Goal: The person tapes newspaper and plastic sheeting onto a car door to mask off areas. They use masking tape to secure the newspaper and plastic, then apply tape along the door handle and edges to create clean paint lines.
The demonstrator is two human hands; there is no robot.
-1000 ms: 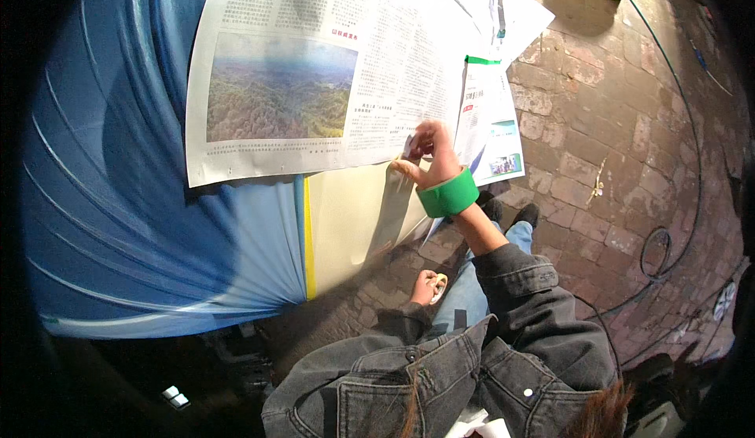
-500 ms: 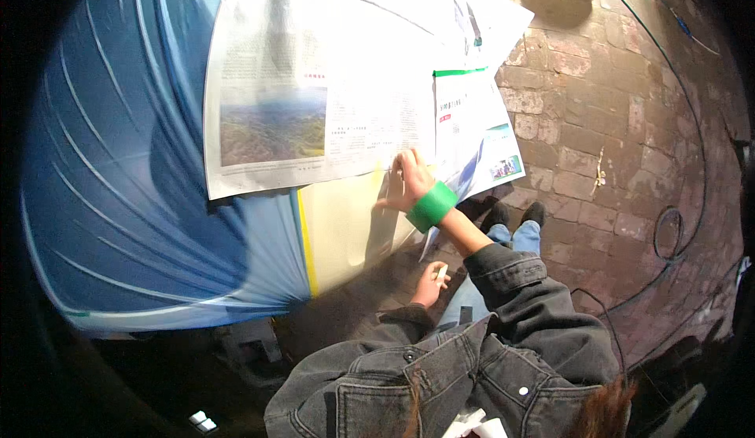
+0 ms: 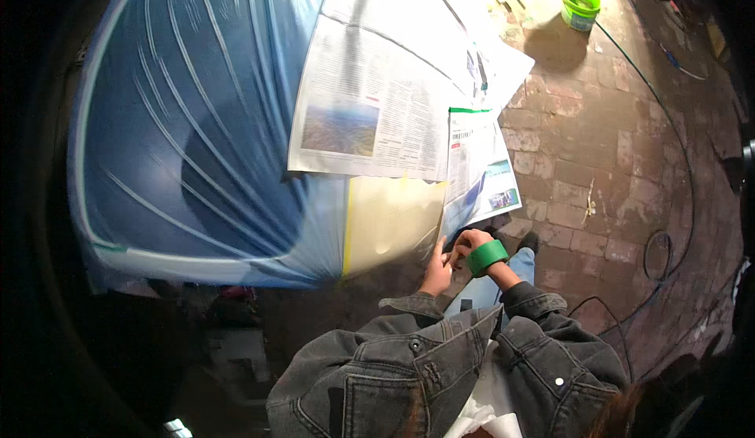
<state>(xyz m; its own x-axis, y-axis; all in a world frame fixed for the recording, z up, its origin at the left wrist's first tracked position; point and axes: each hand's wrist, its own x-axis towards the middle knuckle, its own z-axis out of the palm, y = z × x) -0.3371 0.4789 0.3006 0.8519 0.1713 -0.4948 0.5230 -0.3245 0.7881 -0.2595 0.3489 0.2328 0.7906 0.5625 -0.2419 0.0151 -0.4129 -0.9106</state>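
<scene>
One green tape roll circles the wrist of the right hand, its axis slanting forward-left; near the lower right corner of one cream panel, both hands, left hand included, meet, fingers curled; whether pinching anything, I cannot tell

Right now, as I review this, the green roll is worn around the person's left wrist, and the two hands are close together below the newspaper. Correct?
Wrong wrist: the head view shows the green roll around the wrist of the right hand, not the left hand.
</scene>
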